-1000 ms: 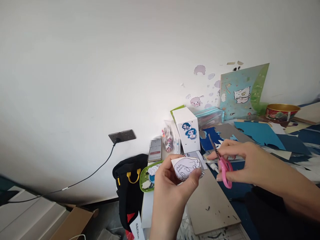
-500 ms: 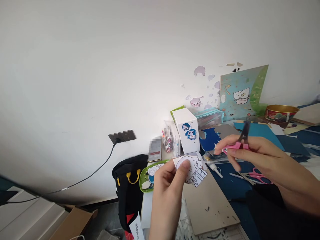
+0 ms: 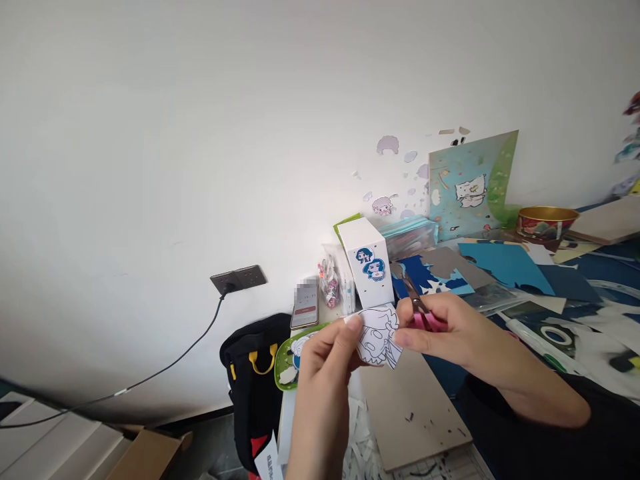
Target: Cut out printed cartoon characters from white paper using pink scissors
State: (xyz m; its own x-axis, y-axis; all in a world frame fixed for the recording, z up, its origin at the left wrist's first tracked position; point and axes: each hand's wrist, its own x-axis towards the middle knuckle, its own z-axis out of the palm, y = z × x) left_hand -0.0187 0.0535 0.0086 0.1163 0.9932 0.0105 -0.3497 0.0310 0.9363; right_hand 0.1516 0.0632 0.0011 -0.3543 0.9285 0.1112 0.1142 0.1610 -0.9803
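My left hand (image 3: 325,357) pinches a white paper cutout (image 3: 377,337) printed with a line-drawn cartoon figure, held up over the table. My right hand (image 3: 445,330) grips small pink-handled scissors (image 3: 417,308), whose blades point up and to the left just above the cutout. The fingers of that hand touch the cutout's right edge. Below both hands lies a grey cardboard sheet (image 3: 413,413) with paper scraps on it.
A white box with two cartoon stickers (image 3: 365,263) stands behind the hands, a phone (image 3: 306,301) and a green tray (image 3: 287,347) to its left. A black bag (image 3: 250,373) sits below a wall socket (image 3: 239,280). Blue paper (image 3: 505,267), a tape roll (image 3: 555,335) and a gold bowl (image 3: 545,221) lie at right.
My right hand has brought the pink scissors back left to the cutout, blades now pointing up-left. The view has shifted slightly right.
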